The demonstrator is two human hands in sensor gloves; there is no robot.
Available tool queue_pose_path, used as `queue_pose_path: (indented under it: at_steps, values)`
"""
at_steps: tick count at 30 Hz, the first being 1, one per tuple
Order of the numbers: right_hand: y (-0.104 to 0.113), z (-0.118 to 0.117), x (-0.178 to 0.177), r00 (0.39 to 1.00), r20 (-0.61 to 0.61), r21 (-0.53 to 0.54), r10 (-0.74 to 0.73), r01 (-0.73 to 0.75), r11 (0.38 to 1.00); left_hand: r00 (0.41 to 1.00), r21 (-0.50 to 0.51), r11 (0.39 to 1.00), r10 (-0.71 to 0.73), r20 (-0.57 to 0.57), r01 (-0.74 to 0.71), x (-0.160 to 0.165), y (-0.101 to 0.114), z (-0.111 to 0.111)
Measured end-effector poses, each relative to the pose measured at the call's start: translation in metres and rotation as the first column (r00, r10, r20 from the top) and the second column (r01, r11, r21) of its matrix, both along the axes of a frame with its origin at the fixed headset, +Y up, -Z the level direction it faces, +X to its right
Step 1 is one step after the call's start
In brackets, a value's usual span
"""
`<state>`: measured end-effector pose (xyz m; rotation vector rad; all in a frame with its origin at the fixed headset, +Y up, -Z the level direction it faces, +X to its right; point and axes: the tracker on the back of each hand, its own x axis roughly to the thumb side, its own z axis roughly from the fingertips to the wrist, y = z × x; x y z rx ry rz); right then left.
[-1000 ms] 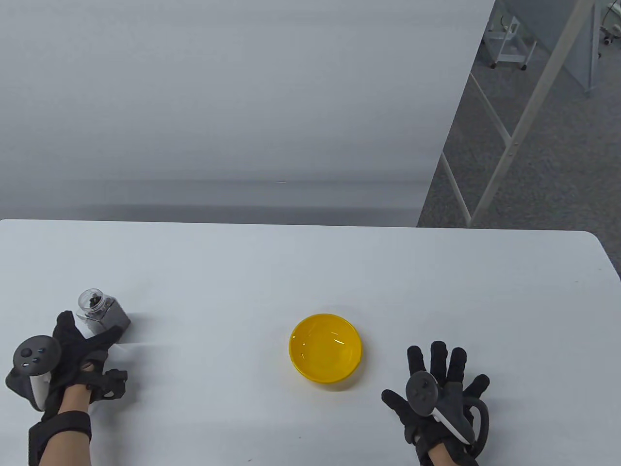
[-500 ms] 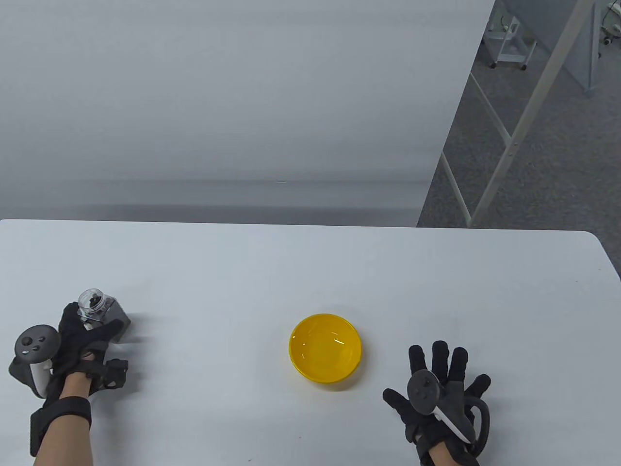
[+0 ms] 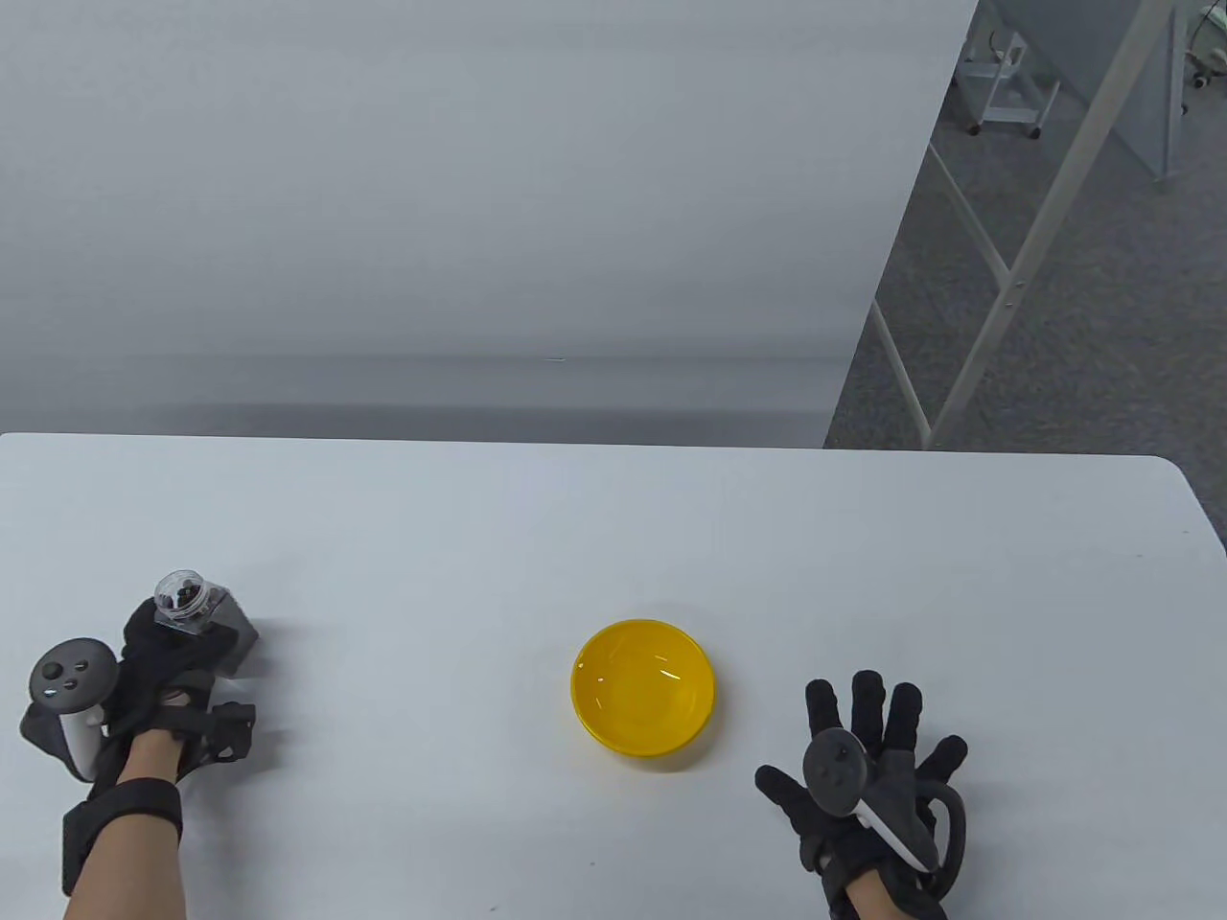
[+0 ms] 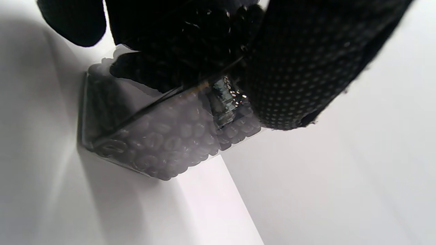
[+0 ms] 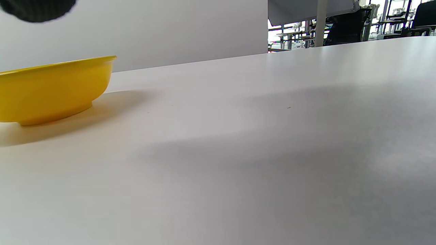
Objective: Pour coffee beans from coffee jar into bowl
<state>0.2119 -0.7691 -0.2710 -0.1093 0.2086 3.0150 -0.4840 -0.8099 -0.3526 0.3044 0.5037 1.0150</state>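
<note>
A clear, angular coffee jar (image 3: 196, 618) full of dark beans stands upright and open-topped at the table's left. My left hand (image 3: 173, 661) grips it around the body; the left wrist view shows gloved fingers (image 4: 299, 68) wrapped on the jar (image 4: 163, 136), its base on the table. An empty yellow bowl (image 3: 642, 687) sits in the middle, also at the left of the right wrist view (image 5: 51, 90). My right hand (image 3: 868, 767) rests flat on the table, fingers spread, right of the bowl and holding nothing.
The white table (image 3: 613, 517) has its far edge against a grey wall, with its right edge and rounded corner (image 3: 1193, 498) near carpeted floor and a metal frame (image 3: 1007, 278).
My left hand has moved forward and closed its fingers around the jar. The jar, the bowl and my right hand have stayed put.
</note>
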Motion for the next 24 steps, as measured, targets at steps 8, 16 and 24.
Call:
queue_pose_path:
  at_steps: [8, 16, 24]
  values:
    - [0.0, 0.0, 0.001, 1.0, -0.001, 0.006, -0.005, 0.005, 1.0, 1.0, 0.027, 1.0, -0.004, 0.0, 0.004, 0.003, 0.005, 0.002]
    - [0.001, -0.002, 0.0, 1.0, -0.009, 0.015, -0.013, 0.013, 1.0, 1.0, 0.078, 0.997, -0.017, 0.026, 0.015, 0.013, 0.026, 0.005]
    - [0.005, -0.002, -0.004, 1.0, -0.026, 0.037, -0.012, 0.013, 0.999, 0.994, 0.128, 0.99, -0.063, 0.089, 0.051, 0.029, 0.054, 0.011]
